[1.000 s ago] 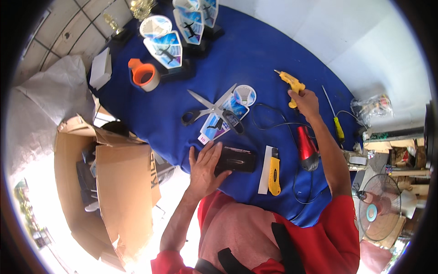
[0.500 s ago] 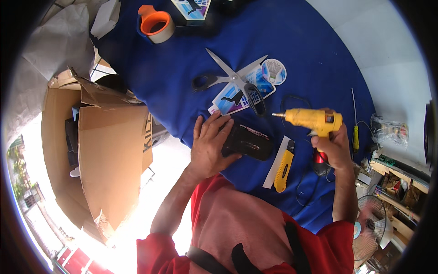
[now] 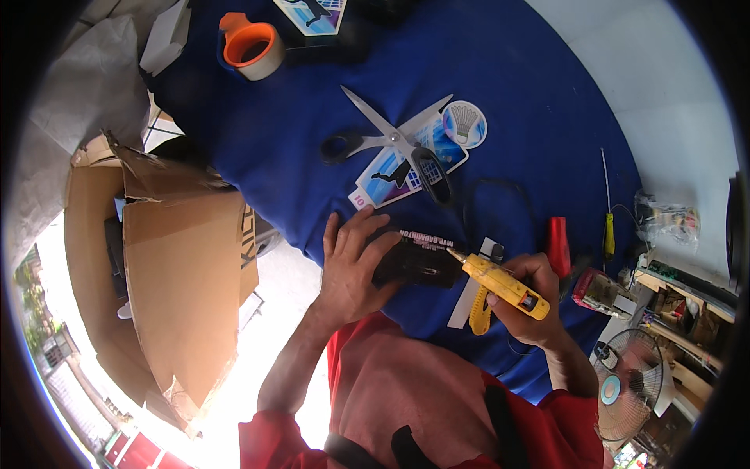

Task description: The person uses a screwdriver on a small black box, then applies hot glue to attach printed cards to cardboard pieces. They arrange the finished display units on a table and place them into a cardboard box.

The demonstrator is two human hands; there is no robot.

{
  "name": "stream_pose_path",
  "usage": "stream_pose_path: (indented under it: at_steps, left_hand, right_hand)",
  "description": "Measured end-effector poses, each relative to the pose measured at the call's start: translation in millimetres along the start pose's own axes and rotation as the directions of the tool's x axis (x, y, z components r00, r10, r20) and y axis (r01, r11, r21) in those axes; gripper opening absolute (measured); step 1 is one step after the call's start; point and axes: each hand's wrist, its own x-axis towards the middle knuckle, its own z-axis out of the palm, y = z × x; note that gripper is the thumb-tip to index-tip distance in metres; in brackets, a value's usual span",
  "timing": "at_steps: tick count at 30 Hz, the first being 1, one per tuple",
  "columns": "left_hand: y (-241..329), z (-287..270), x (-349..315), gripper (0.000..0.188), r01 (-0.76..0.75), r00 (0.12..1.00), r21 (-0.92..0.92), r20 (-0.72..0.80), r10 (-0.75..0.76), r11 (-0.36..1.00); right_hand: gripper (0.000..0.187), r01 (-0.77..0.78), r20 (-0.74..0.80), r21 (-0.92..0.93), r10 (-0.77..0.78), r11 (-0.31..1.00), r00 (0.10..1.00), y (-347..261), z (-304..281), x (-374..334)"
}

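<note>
My left hand grips the left end of a glossy black block with pale lettering, its thumb along the near side and its fingers at the far side. In my right hand is a yellow hot glue gun, its nozzle pointing left just over the block's right end. Whether the nozzle touches it I cannot tell. Below the gun, partly covered, lie a yellow utility knife and a white strip. Beyond the block, open scissors rest on a blue printed cutout beside a round shuttlecock sticker.
A tape roll in an orange holder and another printed piece lie at the far left of the blue cloth. On the right are a red object and a screwdriver. A cardboard box stands left, a fan lower right.
My right hand has brought the glue gun left and nearer, turning its nozzle to the block's right end. My left hand stays on the block. The view has shifted slightly.
</note>
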Motion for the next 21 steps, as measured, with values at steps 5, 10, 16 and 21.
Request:
stream_pose_path:
  at_steps: [5, 10, 16, 21]
  left_hand:
    - [-3, 15, -23, 0.076, -0.127, 0.975, -0.081, -0.191, 0.11, 0.989]
    - [-4, 24, -33, 0.078, -0.18, 0.949, -0.055, -0.273, 0.159, 0.982]
    - [-6, 28, -36, 0.076, -0.212, 0.925, -0.036, -0.33, 0.189, 0.977]
    - [-7, 32, -40, 0.076, -0.202, 0.92, -0.046, -0.351, 0.174, 0.978]
  right_hand:
    - [0.036, 0.056, -0.092, -0.01, -0.056, 0.998, 0.994, 7, -6, -9]
    - [0.035, 0.081, -0.076, 0.002, -0.081, 0.997, 0.994, 10, -9, -9]
    - [0.036, 0.094, -0.06, -0.001, -0.094, 0.996, 0.994, 11, -8, -8]
    - [0.04, 0.152, -0.009, -0.091, -0.153, 0.984, 0.988, 13, -12, -6]
